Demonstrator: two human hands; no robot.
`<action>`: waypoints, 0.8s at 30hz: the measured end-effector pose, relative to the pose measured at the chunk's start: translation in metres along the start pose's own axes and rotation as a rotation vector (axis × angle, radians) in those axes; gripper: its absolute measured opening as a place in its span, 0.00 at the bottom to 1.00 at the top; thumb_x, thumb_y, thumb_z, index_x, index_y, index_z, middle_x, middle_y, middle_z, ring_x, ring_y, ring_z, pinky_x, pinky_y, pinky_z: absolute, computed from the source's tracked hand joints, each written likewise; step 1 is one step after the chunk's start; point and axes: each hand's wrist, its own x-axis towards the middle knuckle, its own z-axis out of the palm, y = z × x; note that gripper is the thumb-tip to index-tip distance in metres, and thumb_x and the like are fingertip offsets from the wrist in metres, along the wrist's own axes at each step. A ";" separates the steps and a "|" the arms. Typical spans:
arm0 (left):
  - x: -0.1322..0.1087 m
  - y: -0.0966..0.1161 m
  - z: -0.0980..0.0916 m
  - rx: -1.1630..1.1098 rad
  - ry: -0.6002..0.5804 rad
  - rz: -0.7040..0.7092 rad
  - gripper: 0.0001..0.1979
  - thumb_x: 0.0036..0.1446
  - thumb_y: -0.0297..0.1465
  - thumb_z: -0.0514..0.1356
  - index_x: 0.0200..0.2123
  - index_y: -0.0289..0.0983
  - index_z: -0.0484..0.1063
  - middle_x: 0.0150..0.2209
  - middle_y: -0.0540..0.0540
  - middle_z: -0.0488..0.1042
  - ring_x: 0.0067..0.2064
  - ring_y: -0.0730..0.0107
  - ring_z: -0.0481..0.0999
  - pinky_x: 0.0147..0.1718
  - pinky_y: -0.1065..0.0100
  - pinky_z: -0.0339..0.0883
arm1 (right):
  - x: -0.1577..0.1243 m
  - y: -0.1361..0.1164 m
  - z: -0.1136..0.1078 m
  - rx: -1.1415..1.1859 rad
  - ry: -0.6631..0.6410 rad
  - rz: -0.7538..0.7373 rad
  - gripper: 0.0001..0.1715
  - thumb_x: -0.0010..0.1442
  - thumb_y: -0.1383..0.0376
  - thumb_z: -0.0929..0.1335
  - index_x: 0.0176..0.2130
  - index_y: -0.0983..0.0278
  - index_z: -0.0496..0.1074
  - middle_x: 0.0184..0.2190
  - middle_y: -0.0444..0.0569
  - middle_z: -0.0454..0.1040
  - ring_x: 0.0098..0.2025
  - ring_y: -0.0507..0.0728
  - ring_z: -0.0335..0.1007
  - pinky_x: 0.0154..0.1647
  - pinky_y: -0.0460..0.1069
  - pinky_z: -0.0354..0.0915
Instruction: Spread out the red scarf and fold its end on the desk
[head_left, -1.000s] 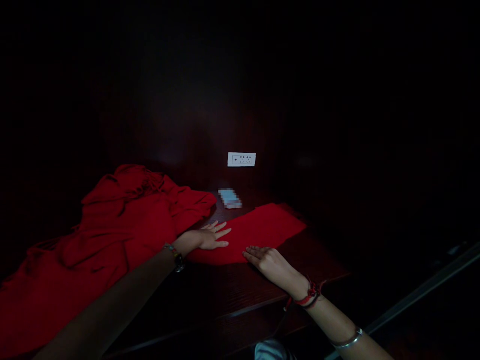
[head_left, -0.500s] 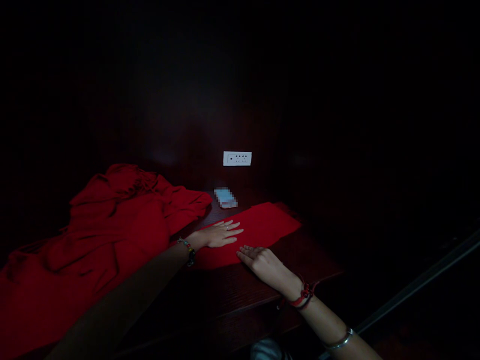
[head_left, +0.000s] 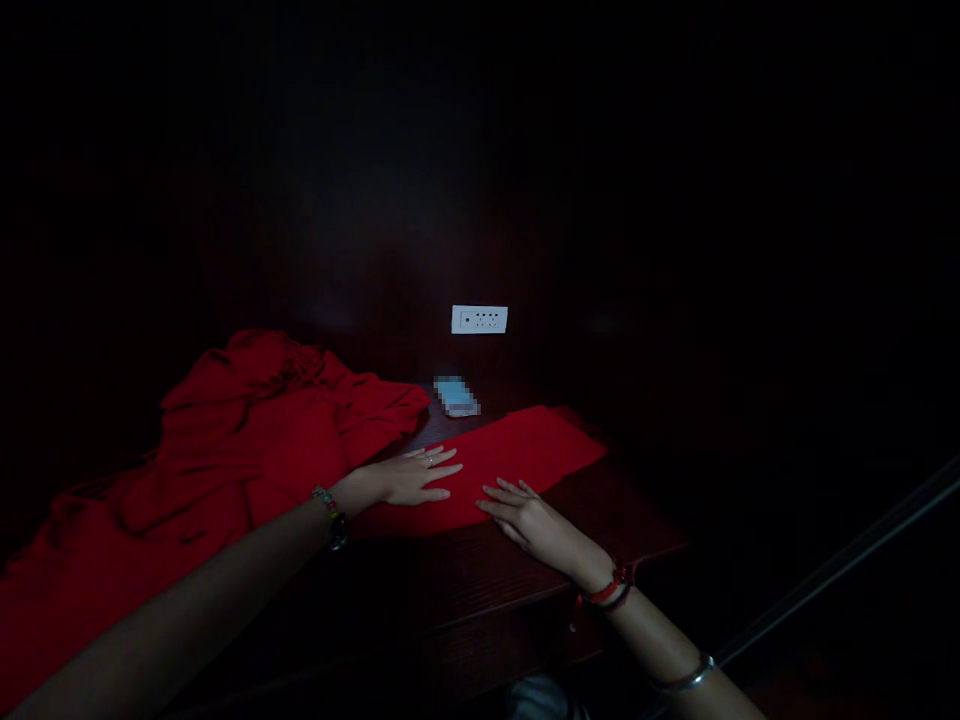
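Note:
A flat folded red cloth (head_left: 517, 460) lies on a dark wooden table (head_left: 480, 575). My left hand (head_left: 412, 476) rests palm down on the cloth's left part, fingers stretched out and apart. My right hand (head_left: 525, 515) lies flat on the cloth's near edge, fingers spread, pointing up and left. Neither hand holds anything. A beaded bracelet is on my left wrist; red cords and a metal bangle are on my right.
A large heap of crumpled red cloth (head_left: 210, 470) covers the table's left side. A small pale blue object (head_left: 456, 396) lies behind the folded cloth. A white socket plate (head_left: 479, 319) sits on the dark back wall. The surroundings are very dark.
My left hand slid right along the cloth, then drew back to the left. My right hand has shifted slightly further onto the cloth's edge, fingers more spread.

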 end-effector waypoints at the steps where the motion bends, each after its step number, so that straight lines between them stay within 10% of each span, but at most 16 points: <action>1: -0.004 -0.002 0.002 -0.011 -0.016 -0.008 0.31 0.58 0.46 0.43 0.60 0.41 0.41 0.62 0.43 0.39 0.62 0.58 0.37 0.56 0.56 0.38 | 0.000 0.000 -0.001 0.008 0.002 0.002 0.22 0.60 0.68 0.58 0.54 0.58 0.59 0.55 0.50 0.60 0.59 0.58 0.47 0.55 0.61 0.51; 16: -0.020 -0.008 -0.008 0.024 0.097 -0.020 0.29 0.56 0.46 0.47 0.59 0.44 0.45 0.62 0.45 0.40 0.61 0.58 0.40 0.56 0.58 0.39 | 0.013 -0.028 -0.015 0.081 0.109 -0.093 0.22 0.60 0.63 0.59 0.54 0.62 0.59 0.54 0.51 0.61 0.59 0.57 0.46 0.58 0.59 0.48; 24: -0.046 -0.020 -0.005 -0.095 -0.100 -0.142 0.31 0.55 0.49 0.45 0.59 0.46 0.44 0.62 0.45 0.39 0.61 0.53 0.42 0.54 0.58 0.43 | 0.021 -0.067 0.009 0.076 0.089 -0.094 0.17 0.60 0.68 0.59 0.48 0.63 0.65 0.50 0.51 0.66 0.56 0.57 0.54 0.55 0.56 0.54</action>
